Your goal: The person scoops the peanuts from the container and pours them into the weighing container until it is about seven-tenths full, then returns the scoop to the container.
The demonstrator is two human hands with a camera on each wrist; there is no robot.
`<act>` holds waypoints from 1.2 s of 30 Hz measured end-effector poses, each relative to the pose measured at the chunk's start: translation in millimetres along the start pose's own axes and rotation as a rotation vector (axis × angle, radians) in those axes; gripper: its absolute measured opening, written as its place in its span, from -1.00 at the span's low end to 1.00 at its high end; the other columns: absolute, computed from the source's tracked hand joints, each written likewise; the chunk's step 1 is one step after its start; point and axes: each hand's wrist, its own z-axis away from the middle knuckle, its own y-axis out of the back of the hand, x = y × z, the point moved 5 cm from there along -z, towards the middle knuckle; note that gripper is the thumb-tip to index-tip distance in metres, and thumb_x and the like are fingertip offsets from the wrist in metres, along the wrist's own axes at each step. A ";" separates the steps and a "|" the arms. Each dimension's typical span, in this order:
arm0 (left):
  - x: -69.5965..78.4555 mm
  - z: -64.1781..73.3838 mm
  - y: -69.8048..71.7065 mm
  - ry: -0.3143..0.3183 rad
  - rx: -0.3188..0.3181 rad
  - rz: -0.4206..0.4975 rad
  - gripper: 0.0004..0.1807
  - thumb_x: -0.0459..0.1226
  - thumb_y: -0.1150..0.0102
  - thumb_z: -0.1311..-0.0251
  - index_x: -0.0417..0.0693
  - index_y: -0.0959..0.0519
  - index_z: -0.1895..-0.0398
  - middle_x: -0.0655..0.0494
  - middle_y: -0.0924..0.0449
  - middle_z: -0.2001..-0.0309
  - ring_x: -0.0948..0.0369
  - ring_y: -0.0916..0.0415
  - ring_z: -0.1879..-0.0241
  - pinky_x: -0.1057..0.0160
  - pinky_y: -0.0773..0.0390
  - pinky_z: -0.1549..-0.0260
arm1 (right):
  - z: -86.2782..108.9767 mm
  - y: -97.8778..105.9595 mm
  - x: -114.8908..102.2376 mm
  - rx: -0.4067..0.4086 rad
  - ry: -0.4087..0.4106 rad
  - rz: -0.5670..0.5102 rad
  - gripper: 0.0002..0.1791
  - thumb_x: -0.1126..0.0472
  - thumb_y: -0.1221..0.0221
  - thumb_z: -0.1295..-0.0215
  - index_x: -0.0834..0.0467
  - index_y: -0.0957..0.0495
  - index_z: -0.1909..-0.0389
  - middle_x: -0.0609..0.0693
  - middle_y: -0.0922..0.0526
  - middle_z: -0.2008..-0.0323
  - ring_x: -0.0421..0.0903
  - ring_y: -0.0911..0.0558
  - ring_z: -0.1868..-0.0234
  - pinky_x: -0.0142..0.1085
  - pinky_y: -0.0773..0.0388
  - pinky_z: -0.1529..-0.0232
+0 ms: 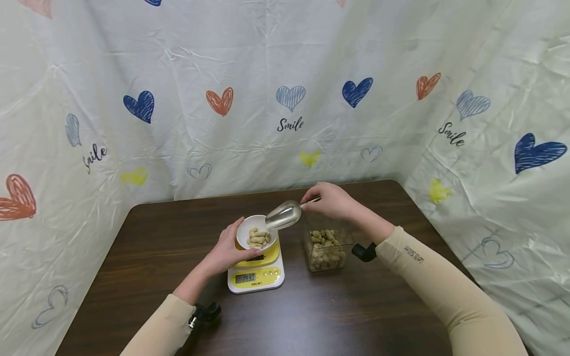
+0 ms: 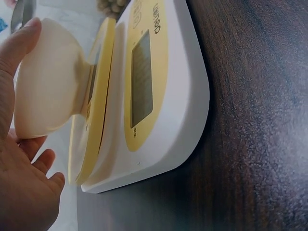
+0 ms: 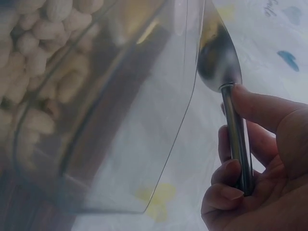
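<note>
A small white bowl (image 1: 243,230) with several unshelled peanuts (image 1: 258,239) sits on the yellow platform of a kitchen scale (image 1: 277,283). My left hand (image 1: 226,253) holds the bowl by its sides, thumb and fingers spread around it. In my right hand (image 1: 331,200) is a metal scoop (image 1: 283,216); its handle (image 3: 235,130) lies in the curled fingers, with the thumb near the neck. The scoop tilts down to the left, its mouth at the bowl's right rim. The scale's display (image 1: 246,278) appears to read 143.0.
A clear plastic container (image 1: 344,245) of unshelled peanuts (image 1: 322,237) stands right of the scale, below the right hand. All stand on a dark wooden table (image 1: 356,316). A white curtain (image 1: 249,163) printed with hearts hangs behind and along the sides.
</note>
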 end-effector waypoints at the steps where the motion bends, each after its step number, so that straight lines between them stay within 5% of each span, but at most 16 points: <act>1: -0.1 0.1 0.3 -0.005 -0.002 -0.008 0.36 0.23 -0.56 0.08 0.04 0.07 -0.67 -0.06 -0.04 -0.56 -0.07 0.07 -0.51 -0.28 -0.16 -0.34 | 0.9 1.3 1.3 0.002 -0.004 -0.008 -0.80 -0.02 -0.33 -0.38 -0.07 -0.76 0.07 -0.06 -0.63 -0.03 -0.06 -0.58 0.09 -0.10 -0.54 0.17; 8: 10.7 1.5 7.8 -0.045 0.035 -0.042 0.40 0.28 -0.54 0.09 0.09 0.16 -0.69 -0.03 0.15 -0.62 -0.05 0.26 -0.58 -0.32 -0.05 -0.39 | 12.5 17.3 15.4 0.034 -0.013 -0.057 -0.79 -0.03 -0.32 -0.39 -0.08 -0.74 0.04 -0.07 -0.63 -0.05 -0.03 -0.59 0.01 -0.06 -0.54 0.07; 18: 66.4 6.0 4.4 -0.185 0.048 -0.022 0.36 0.21 -0.57 0.07 0.30 0.17 -0.68 0.12 0.15 -0.63 0.09 0.23 -0.58 -0.23 -0.09 -0.40 | 43.0 55.6 34.2 0.088 0.011 -0.066 -0.76 -0.03 -0.33 -0.39 -0.04 -0.75 0.02 -0.05 -0.67 -0.06 0.00 -0.57 -0.11 -0.01 -0.51 -0.02; 26: 109.6 5.3 -30.2 -0.269 -0.065 0.025 0.34 0.27 -0.51 0.03 0.50 0.26 -0.65 0.33 0.21 -0.62 0.20 0.21 -0.58 -0.15 -0.11 -0.42 | 65.8 80.5 47.3 0.126 0.014 0.055 -0.77 -0.04 -0.33 -0.38 -0.05 -0.76 0.06 -0.08 -0.71 0.05 -0.05 -0.61 0.04 -0.06 -0.49 0.05; 36: 127.2 -14.0 -82.2 -0.201 -0.184 0.043 0.39 0.23 -0.52 0.02 0.39 0.35 -0.66 0.18 0.27 -0.65 0.16 0.24 -0.59 -0.13 -0.13 -0.42 | 69.3 79.5 43.9 0.062 0.081 0.199 -0.90 0.10 -0.39 -0.34 -0.05 -0.78 0.17 -0.10 -0.67 0.16 -0.07 -0.58 0.14 -0.09 -0.50 0.12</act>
